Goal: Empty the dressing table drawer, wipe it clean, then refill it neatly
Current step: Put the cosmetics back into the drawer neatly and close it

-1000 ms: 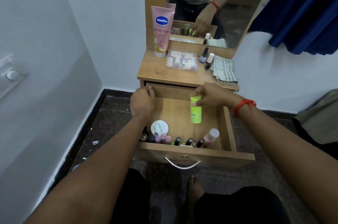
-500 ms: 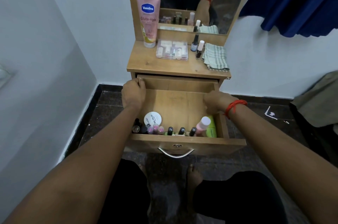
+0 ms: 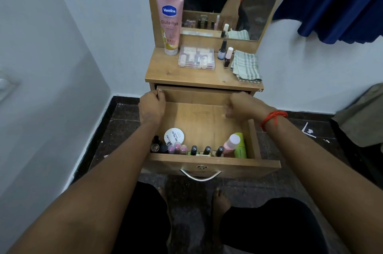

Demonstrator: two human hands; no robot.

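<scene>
The wooden drawer (image 3: 207, 161) is pulled out. Along its front wall stand several nail polish bottles (image 3: 206, 150), a white round tin (image 3: 174, 136), a pink bottle (image 3: 232, 143) and a green container (image 3: 240, 150) in the front right corner. The rest of the drawer floor is bare wood. My left hand (image 3: 152, 106) grips the drawer's left wall at the back corner. Above the back right of the drawer, my right hand (image 3: 240, 106) hovers with loosely curled fingers and holds nothing.
On the dressing table top (image 3: 186, 76) stand a pink Vaseline tube (image 3: 170, 23), a clear case of small bottles (image 3: 196, 57), two nail polish bottles (image 3: 226, 54) and a folded checked cloth (image 3: 245, 66). A mirror rises behind them. My knees and feet are under the drawer front.
My right hand set the green container down in the drawer's front right corner, let go and moved back up toward the drawer's rear. My left hand kept its grip.
</scene>
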